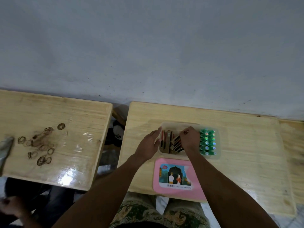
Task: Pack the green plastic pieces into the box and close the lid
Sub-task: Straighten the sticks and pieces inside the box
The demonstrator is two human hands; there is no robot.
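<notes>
A translucent rectangular plastic box (164,125) is sitting toward the far edge of the pale wooden table (246,145), and both bare hands are working at it. The left hand (148,145) is lying with fingers extended against the box's left wall, steadying it without closing around anything. The right hand (189,137) is hanging curled over the box's middle, its fingertips pinching one of the dark brown and red stick-shaped pieces (176,142) that are lying loose inside. The green plastic pieces (207,143) are standing packed in neat rows at the box's right end. A pink rectangular lid with a printed picture label (174,176) is lying flat at the table's near edge, just beside the box, leaving it uncovered. On a second wooden table (65,112) to the left, brown rubber bands (41,145) are lying scattered.
</notes>
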